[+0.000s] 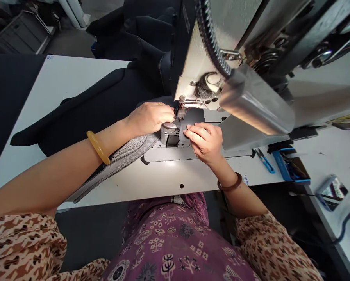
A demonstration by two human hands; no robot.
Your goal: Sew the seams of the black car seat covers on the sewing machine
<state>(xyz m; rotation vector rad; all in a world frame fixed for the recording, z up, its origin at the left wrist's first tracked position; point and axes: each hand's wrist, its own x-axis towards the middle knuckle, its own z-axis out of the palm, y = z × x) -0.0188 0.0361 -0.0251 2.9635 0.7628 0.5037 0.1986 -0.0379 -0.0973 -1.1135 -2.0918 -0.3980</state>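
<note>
A large piece of black fabric (104,97) lies over the white table and runs under the needle area of a sewing machine (189,74). Just left of the presser foot (181,111), my left hand (151,118) has its fingers curled together on the fabric's edge. My right hand (206,141) sits right of the foot, fingertips closed on a dark flap (189,121) of the same fabric. Below my left wrist, the grey mesh underside (122,158) of the fabric shows, folded and hanging toward the table's front edge. The needle's tip is too small to make out.
Blue thread snips (265,160) lie on the table (163,177) at the right, beside a blue box (292,166) of small items. A phone-like device (332,192) stands farther right. More black fabric (145,23) is heaped behind the table. A grey crate (24,33) stands at upper left.
</note>
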